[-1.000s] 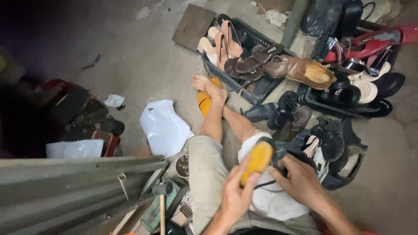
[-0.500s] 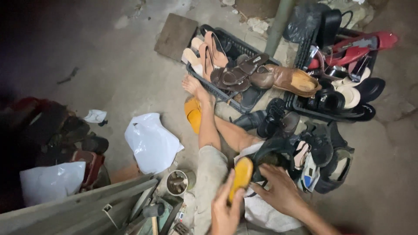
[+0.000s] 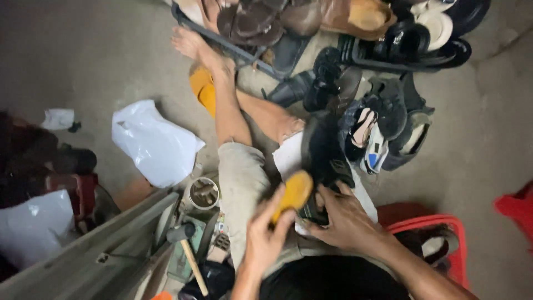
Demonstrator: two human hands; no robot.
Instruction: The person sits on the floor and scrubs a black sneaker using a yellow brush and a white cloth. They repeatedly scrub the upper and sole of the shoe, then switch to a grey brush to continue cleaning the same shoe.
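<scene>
My left hand (image 3: 264, 236) grips the heel end of a yellow-orange shoe sole (image 3: 292, 194) held over my lap. My right hand (image 3: 344, 218) rests beside it on a black shoe (image 3: 325, 153) that lies on a white cloth (image 3: 288, 158) across my knee. My outstretched leg (image 3: 225, 111) runs up the frame, with the bare foot on an orange slipper (image 3: 202, 89).
A black crate (image 3: 244, 53) of sandals and shoes sits at the top, with loose dark shoes (image 3: 388, 111) to its right. A white plastic bag (image 3: 152, 144), a tin (image 3: 204, 193) and a hammer (image 3: 189, 250) lie left. A red basket (image 3: 444, 233) stands right.
The view has tilted downward, so the crates slid toward the top edge. The black shoe now lies higher on my knee and both hands sit lower in view, still on the sole and shoe.
</scene>
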